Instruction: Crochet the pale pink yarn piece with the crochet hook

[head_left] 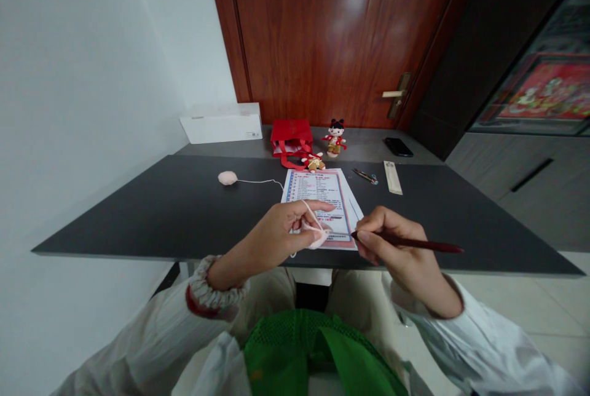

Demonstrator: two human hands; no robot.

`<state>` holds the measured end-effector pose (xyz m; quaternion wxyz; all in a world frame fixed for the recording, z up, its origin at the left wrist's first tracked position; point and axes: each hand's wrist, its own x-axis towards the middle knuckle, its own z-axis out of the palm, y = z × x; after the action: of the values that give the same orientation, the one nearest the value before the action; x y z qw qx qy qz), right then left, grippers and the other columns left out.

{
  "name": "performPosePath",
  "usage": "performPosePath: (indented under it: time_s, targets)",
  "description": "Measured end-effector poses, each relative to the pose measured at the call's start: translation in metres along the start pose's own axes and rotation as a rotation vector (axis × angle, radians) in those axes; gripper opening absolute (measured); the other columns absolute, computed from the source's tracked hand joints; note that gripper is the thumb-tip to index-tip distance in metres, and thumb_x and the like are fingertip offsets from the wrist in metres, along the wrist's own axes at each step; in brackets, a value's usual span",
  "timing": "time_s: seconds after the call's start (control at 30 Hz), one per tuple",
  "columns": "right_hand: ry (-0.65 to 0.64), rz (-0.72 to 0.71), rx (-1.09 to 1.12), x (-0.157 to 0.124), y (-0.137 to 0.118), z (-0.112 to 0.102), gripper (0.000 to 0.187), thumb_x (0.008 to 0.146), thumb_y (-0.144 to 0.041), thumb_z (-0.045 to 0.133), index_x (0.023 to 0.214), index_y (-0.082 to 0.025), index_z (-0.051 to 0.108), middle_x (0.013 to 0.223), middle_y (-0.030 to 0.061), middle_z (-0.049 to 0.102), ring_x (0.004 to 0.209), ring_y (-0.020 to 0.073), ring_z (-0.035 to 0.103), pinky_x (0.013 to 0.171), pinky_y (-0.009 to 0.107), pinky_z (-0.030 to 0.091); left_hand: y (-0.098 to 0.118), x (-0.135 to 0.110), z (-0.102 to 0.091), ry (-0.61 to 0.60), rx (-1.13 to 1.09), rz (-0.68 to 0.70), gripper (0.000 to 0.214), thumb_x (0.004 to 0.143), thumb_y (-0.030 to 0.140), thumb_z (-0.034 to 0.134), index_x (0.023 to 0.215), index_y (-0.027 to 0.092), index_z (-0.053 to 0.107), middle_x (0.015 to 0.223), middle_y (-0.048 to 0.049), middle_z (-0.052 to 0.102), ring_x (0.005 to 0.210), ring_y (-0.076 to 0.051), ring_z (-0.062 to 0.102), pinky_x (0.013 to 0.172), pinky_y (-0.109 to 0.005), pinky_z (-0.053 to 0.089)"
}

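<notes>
Our left hand (270, 245) is pinching a small pink yarn bundle (319, 238), with a strand of yarn (310, 213) looping over the fingers. Our right hand (405, 254) is gripping a dark red crochet hook (415, 243), its tip pointing toward the bundle. The hands are staying apart, though close together, above the tabletop (115, 217).

Beneath them, a printed sheet (318, 190) is lying flat. To its left, a yarn ball (227, 178) is trailing a strand toward the hands. Right of the sheet, a small metal tool (365, 176) and a paper strip (393, 178) are lying apart. Farther back, a red bag (291, 138), a doll (335, 138), a small figurine (314, 163), a phone (397, 147) and a white box (221, 123) are sitting before a wooden door (322, 33).
</notes>
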<state>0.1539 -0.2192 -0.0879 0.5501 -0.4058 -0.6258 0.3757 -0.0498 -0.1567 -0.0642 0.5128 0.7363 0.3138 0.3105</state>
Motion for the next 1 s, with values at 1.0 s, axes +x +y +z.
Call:
performPosePath:
  time_s: [1.0]
  targets:
    - [0.024, -0.386, 0.114, 0.009, 0.036, 0.019, 0.006, 0.088, -0.019, 0.057, 0.093, -0.023, 0.055, 0.08, 0.0015, 0.057, 0.062, 0.0128, 0.054, 0.053, 0.027, 0.046, -0.008, 0.008, 0.008, -0.097, -0.753, -0.257, 0.047, 0.069, 0.012, 0.071, 0.115, 0.016, 0.061, 0.092, -0.0046, 0.061, 0.085, -0.016, 0.058, 0.085, -0.034, 0.042]
